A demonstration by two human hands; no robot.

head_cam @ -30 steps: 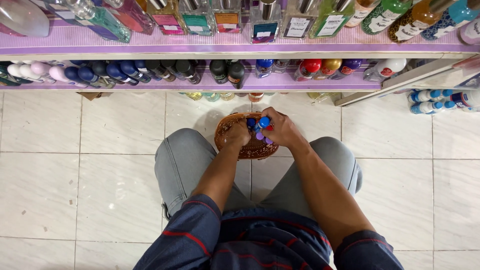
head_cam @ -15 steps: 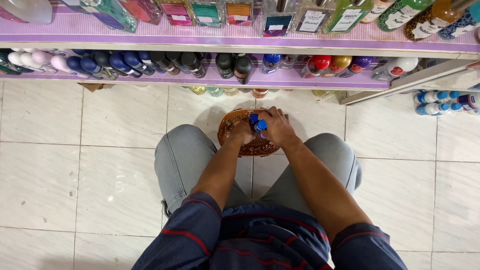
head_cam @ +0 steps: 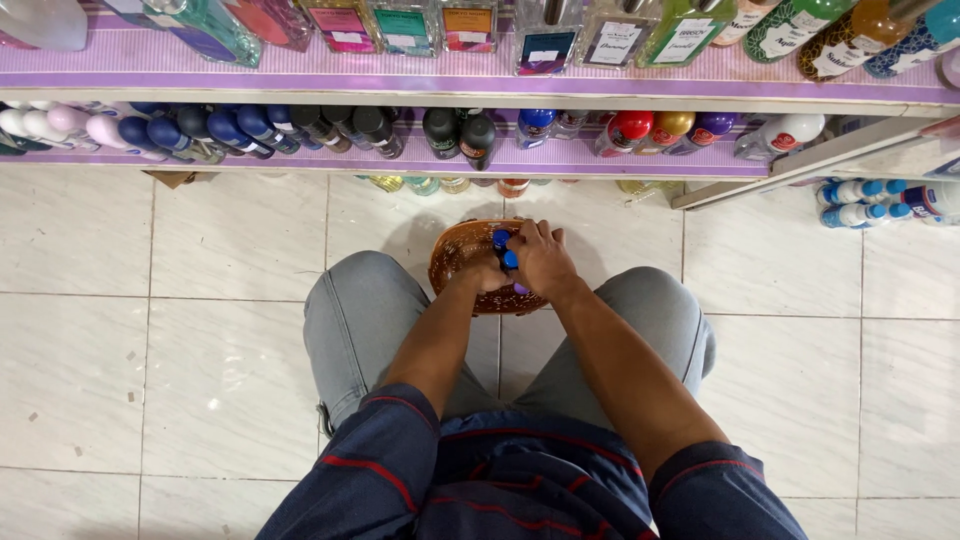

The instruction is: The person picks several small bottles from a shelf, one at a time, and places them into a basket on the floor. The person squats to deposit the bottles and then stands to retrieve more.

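Between the knees, near shelf | round brown woven basket (head_cam: 452,250) on floor | right hand (head_cam: 543,258) pinching blue-capped bottles (head_cam: 505,250) | left hand (head_cam: 483,276) inside basket, grip unclear

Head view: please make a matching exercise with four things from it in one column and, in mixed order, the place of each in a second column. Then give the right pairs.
Things:
1. woven brown basket
2. blue-capped items
3. clear glass bottles
4. dark roll-on bottles

Places:
A. on the top purple shelf
B. on the floor tiles between the person's knees
C. in the basket, under the right hand and left hand
D. lying on the lower purple shelf

Pairs: 1-B, 2-C, 3-A, 4-D
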